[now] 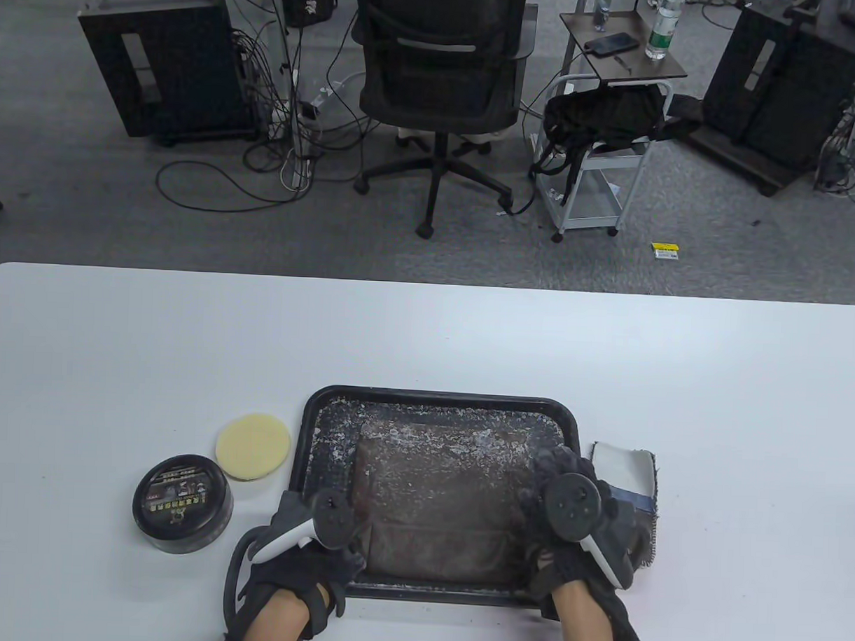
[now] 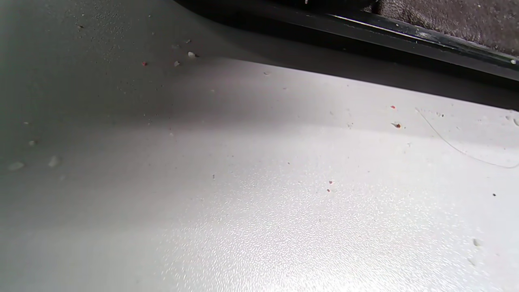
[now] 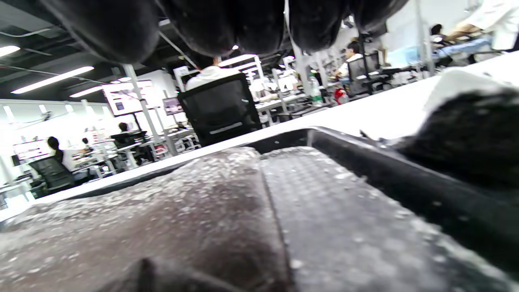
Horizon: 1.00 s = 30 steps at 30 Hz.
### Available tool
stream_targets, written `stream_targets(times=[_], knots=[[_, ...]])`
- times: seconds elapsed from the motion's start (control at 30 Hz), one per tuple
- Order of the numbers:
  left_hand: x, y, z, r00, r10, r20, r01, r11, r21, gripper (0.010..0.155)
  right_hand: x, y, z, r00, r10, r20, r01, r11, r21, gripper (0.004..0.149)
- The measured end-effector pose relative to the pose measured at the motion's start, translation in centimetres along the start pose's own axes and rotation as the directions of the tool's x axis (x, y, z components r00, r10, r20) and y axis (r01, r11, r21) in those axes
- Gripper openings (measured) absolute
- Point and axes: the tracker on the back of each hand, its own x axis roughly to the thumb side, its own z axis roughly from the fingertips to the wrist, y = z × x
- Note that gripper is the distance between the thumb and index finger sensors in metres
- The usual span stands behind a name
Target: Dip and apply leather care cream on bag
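A brown leather bag (image 1: 435, 496), speckled white, lies flat in a black tray (image 1: 311, 428). My left hand (image 1: 325, 534) sits at the tray's near-left corner, by the bag's left edge; the tracker hides its fingers. The left wrist view shows only the tray rim (image 2: 365, 32), a corner of the bag (image 2: 466, 16) and bare table. My right hand (image 1: 555, 476) lies over the bag's right edge, beside the tray's right rim. Its fingers (image 3: 227, 24) hang just above the bag (image 3: 182, 211) and hold nothing. The round black cream tin (image 1: 183, 502) stands closed left of the tray, next to a round yellow sponge pad (image 1: 253, 446).
A white and dark cloth (image 1: 629, 475) lies against the tray's right side, partly under my right hand. The white table (image 1: 427, 334) stretches beyond the tray. Past its far edge stand an office chair (image 1: 439, 89), a trolley and cables on the floor.
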Motion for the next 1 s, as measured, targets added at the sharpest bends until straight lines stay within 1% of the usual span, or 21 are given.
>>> stream_targets(times=[0.1,0.17,0.27,0.37,0.57,0.67,0.73,0.8,0.93,0.97,1.0], knots=[[0.0,0.0,0.0,1.0,0.001,0.003,-0.001,1.0,0.0,0.072,1.2,0.8,0.2,0.997,0.039,0.071,-0.04,0.999,0.013,0.068],[0.0,0.0,0.0,1.0,0.007,0.006,-0.007,1.0,0.001,0.072,1.9,1.3,0.3,0.993,0.062,0.097,-0.066,0.997,0.031,0.069],[-0.1,0.1,0.0,1.0,0.012,0.012,-0.011,1.0,0.0,0.072,3.3,2.2,0.5,0.982,0.108,0.155,-0.118,0.991,0.061,0.068],[-0.3,0.2,0.1,0.999,0.028,0.03,-0.028,1.0,0.005,0.072,4.5,2.7,0.7,0.966,0.162,0.204,-0.175,0.984,0.046,0.067],[-0.8,1.0,0.5,0.993,0.077,0.089,-0.083,0.994,0.07,0.069,5.5,2.9,1.0,0.952,0.183,0.244,-0.194,0.981,0.021,0.066],[-1.3,1.6,0.8,0.987,0.103,0.127,-0.119,0.985,0.122,0.067,5.5,3.3,0.9,0.949,0.193,0.249,-0.206,0.978,0.028,0.065],[-1.6,1.9,1.0,0.984,0.115,0.139,-0.138,0.976,0.168,0.067,5.7,3.9,0.8,0.938,0.233,0.258,-0.253,0.966,0.047,0.065],[-1.9,2.4,1.2,0.98,0.114,0.164,-0.152,0.958,0.242,0.065,6.0,4.4,0.8,0.934,0.233,0.27,-0.262,0.962,0.079,0.065],[-2.3,3.5,2.4,0.975,0.117,0.19,-0.184,0.902,0.39,0.064,6.7,4.8,1.0,0.929,0.231,0.29,-0.266,0.96,0.085,0.065],[-2.4,3.8,2.8,0.979,0.103,0.178,-0.172,0.882,0.439,0.063,6.9,4.8,1.1,0.926,0.234,0.296,-0.269,0.959,0.084,0.065],[-2.6,4.2,3.5,0.988,0.074,0.133,-0.131,0.854,0.504,0.062,7.0,4.8,1.2,0.925,0.233,0.3,-0.268,0.96,0.08,0.065]])
